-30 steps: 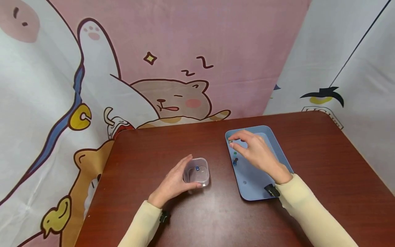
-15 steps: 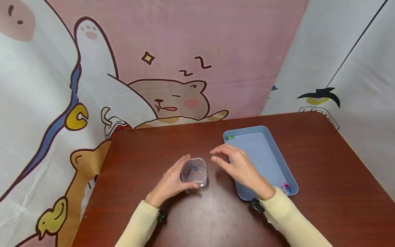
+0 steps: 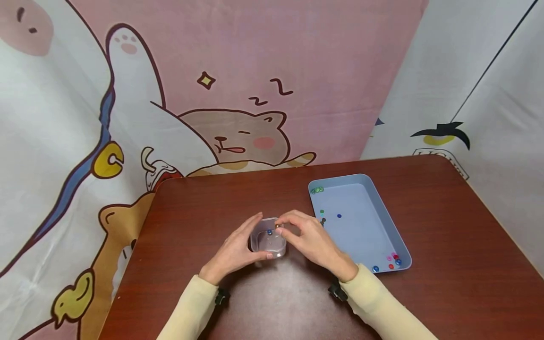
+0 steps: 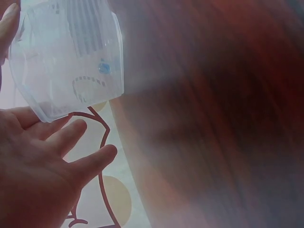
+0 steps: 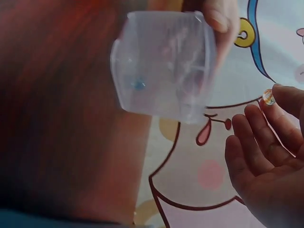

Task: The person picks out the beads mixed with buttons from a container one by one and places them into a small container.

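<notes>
My left hand point(image 3: 233, 248) grips a small clear plastic container point(image 3: 272, 248) from its left side, thumb at the near edge and fingers at the far one. Inside the container lies a blue marble point(image 3: 269, 232), which shows through the wall in the left wrist view. Between thumb and index finger, my right hand point(image 3: 312, 241) pinches a clear marble point(image 5: 269, 97) with orange and yellow streaks. In the head view the pinched marble is at the container's right rim. The other fingers of the right hand are slightly bent in the right wrist view.
A shallow blue tray point(image 3: 361, 222) stands right of the container on the brown table point(image 3: 238, 198). Green marbles point(image 3: 317, 190) sit in its far left corner, red, pink and blue marbles point(image 3: 396, 258) in the near right one. A dark blue marble point(image 3: 339, 216) lies mid-tray.
My right hand has moved left from the tray's far left side to the container, carrying the pinched marble. The left hand has stayed on the container.
</notes>
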`<action>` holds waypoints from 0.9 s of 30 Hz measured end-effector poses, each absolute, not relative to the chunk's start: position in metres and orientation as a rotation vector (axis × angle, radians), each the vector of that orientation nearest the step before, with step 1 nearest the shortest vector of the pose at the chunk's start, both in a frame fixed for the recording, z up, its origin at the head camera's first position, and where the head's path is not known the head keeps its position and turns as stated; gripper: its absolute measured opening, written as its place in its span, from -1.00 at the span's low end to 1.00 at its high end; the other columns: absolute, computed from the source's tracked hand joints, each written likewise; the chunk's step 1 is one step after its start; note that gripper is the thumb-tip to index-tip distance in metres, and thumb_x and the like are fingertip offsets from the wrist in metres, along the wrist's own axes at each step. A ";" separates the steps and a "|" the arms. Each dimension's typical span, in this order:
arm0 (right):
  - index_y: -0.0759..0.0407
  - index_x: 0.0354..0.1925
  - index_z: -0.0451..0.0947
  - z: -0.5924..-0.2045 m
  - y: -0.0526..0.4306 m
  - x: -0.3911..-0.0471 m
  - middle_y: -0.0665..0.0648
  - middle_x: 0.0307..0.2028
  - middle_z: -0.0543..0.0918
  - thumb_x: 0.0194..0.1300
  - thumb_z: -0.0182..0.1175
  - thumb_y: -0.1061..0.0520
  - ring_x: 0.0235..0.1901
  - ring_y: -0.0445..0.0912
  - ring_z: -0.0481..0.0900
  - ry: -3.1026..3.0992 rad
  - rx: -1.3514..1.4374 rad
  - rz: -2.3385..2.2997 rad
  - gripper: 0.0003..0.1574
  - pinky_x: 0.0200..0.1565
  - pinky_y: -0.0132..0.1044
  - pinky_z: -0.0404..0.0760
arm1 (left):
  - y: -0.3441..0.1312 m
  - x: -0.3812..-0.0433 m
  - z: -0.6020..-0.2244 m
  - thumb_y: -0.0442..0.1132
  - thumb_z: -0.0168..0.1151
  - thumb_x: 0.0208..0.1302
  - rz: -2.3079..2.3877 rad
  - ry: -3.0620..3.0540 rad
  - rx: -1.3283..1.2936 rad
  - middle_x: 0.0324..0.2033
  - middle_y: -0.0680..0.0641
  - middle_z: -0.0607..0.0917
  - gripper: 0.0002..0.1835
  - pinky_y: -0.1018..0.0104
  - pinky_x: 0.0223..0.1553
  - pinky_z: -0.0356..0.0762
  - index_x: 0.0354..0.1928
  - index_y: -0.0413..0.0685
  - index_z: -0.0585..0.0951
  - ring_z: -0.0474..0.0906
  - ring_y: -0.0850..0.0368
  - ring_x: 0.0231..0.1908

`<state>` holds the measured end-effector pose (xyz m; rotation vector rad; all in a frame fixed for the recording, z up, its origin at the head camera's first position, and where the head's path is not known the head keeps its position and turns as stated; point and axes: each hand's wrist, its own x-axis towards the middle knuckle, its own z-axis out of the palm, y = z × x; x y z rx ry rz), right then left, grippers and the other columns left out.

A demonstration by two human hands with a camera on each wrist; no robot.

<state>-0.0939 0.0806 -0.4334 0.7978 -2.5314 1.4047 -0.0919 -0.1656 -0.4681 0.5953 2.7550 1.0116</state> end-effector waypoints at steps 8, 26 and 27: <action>0.08 -0.11 0.75 -0.449 0.070 -0.092 -0.03 -0.07 0.72 0.34 0.43 0.15 -0.07 -0.12 0.69 -2.526 0.878 1.266 -0.85 -0.09 -0.17 0.69 | -0.166 -0.093 -0.470 0.23 0.58 0.08 1.028 2.735 0.607 0.57 -0.01 0.24 0.16 -0.10 0.36 0.37 0.62 -0.02 0.20 0.29 -0.01 0.47; 0.14 0.05 0.74 -0.452 0.077 -0.087 0.07 0.05 0.72 0.34 0.43 0.15 0.09 -0.07 0.66 -2.560 0.933 1.087 -0.69 0.08 -0.12 0.66 | -0.163 -0.092 -0.468 0.14 0.55 0.13 1.047 2.716 0.634 0.57 -0.19 0.22 0.12 -0.12 0.41 0.29 0.61 -0.11 0.19 0.22 -0.08 0.51; 0.13 0.05 0.74 -0.450 0.079 -0.086 0.08 0.06 0.72 0.34 0.44 0.15 0.10 -0.06 0.66 -2.550 0.931 1.103 -0.68 0.08 -0.12 0.66 | -0.163 -0.092 -0.467 0.14 0.55 0.14 1.043 2.714 0.629 0.57 -0.19 0.21 0.12 -0.12 0.42 0.28 0.62 -0.11 0.18 0.21 -0.08 0.51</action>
